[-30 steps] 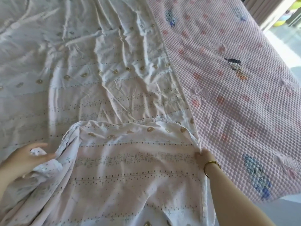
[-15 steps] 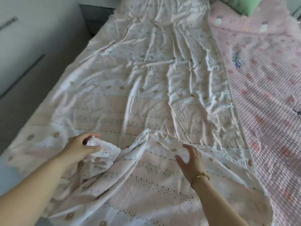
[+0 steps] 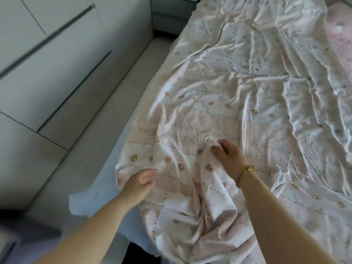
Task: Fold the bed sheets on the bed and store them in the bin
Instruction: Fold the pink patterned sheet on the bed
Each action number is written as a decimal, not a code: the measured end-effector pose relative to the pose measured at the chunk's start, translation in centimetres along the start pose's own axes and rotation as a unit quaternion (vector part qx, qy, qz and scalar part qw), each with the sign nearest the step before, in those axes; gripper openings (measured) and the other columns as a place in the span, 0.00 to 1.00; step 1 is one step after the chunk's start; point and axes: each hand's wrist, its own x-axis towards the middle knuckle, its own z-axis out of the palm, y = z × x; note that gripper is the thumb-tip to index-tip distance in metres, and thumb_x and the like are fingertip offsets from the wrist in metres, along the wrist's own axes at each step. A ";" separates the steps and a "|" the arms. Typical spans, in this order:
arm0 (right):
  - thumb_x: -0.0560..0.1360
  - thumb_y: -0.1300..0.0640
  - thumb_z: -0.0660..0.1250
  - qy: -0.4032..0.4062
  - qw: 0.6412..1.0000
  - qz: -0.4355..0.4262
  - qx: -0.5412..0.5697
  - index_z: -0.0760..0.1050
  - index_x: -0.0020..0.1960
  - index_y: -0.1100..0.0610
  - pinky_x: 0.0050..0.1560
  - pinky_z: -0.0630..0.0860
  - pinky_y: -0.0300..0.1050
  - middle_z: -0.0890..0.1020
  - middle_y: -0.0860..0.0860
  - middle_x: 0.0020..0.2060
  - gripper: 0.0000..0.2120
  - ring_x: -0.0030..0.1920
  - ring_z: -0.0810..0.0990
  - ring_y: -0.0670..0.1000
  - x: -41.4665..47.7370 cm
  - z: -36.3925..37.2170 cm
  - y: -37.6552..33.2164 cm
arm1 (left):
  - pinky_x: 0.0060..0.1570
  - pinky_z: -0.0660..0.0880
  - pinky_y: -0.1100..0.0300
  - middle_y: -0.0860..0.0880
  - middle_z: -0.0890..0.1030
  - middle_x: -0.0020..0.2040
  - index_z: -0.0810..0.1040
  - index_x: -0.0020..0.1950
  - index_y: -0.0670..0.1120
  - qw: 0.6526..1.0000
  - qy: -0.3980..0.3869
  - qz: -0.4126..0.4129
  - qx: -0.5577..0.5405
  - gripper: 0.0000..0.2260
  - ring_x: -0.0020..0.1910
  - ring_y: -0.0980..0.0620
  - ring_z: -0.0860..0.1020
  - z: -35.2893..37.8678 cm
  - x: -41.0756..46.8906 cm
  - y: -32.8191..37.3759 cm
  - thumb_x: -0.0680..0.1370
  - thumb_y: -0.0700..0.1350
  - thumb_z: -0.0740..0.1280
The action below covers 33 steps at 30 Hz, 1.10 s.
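The right hand [image 3: 229, 159], a gold bracelet [image 3: 247, 169] at its wrist, pinches a small bunch of the bed sheet [image 3: 247, 82] between its curled fingertips and thumb. From that pinch a crumpled ridge of cloth runs back toward the person. The left hand [image 3: 142, 181] hovers low over the sheet's near left part with its fingers loosely curled. No cloth shows between them, so it looks released.

The sheet lies spread and creased on the bed [image 3: 106, 187], its long axis running away from the hands toward the far end. Most of it lies ahead and to the right of both hands. Its rumpled left edge [image 3: 119, 168] sits just beside the left hand and well apart from the right, so the left hand is the nearer one if that edge is to be taken up for a fold. The bin is not in view.

Half a second ago the roles were reversed: the left hand gripped a wad of cloth and the right lay flat, fingers straight, on a turned-over flap. That flap has since collapsed into the ridge. The view has also swung left, bringing in more of the pale cabinet fronts [image 3: 47, 73] and leaving the pink quilted cover [image 3: 341, 40] as a sliver at the right edge.
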 end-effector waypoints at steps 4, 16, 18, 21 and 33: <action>0.77 0.63 0.60 0.084 0.996 -0.001 -0.006 0.71 0.43 0.57 0.41 0.68 0.42 0.72 0.51 0.33 0.05 0.38 0.70 0.52 1.7 0.1 -0.6 | 0.64 0.62 0.64 0.52 0.65 0.72 0.60 0.74 0.51 0.945 -0.133 0.015 0.299 0.26 0.69 0.52 0.65 -1.1 2.2 -4.3 0.77 0.47 0.64; 0.78 0.64 0.59 0.121 0.989 -0.018 -0.081 0.71 0.46 0.58 0.33 0.68 0.30 0.73 0.47 0.33 0.04 0.34 0.70 0.45 5.5 -0.5 -2.2 | 0.72 0.45 0.53 0.51 0.55 0.75 0.55 0.75 0.53 0.862 -0.145 0.081 0.479 0.31 0.74 0.50 0.51 -0.4 5.8 -7.2 0.75 0.62 0.59; 0.78 0.63 0.59 0.106 0.989 -0.014 -0.101 0.71 0.46 0.58 0.34 0.68 0.33 0.73 0.48 0.33 0.04 0.35 0.70 0.48 5.9 0.1 -2.1 | 0.72 0.48 0.52 0.49 0.58 0.75 0.56 0.75 0.52 0.867 -0.205 0.055 0.451 0.32 0.74 0.47 0.53 0.6 6.4 -6.2 0.75 0.64 0.59; 0.78 0.62 0.58 0.112 0.986 -0.004 -0.121 0.73 0.50 0.61 0.38 0.68 0.41 0.74 0.54 0.38 0.05 0.41 0.70 0.51 6.7 0.7 -2.3 | 0.57 0.67 0.55 0.47 0.70 0.67 0.62 0.71 0.49 0.849 -0.279 0.016 0.448 0.30 0.64 0.46 0.67 1.0 6.3 -5.1 0.73 0.61 0.65; 0.78 0.62 0.57 0.110 0.979 -0.031 -0.166 0.73 0.55 0.63 0.28 0.67 0.32 0.71 0.56 0.35 0.09 0.32 0.67 0.50 12.4 3.8 -8.6 | 0.52 0.59 0.74 0.51 0.67 0.25 0.66 0.23 0.51 0.901 -0.099 -0.075 0.417 0.17 0.33 0.57 0.67 -17.1 -3.5 -15.4 0.66 0.61 0.53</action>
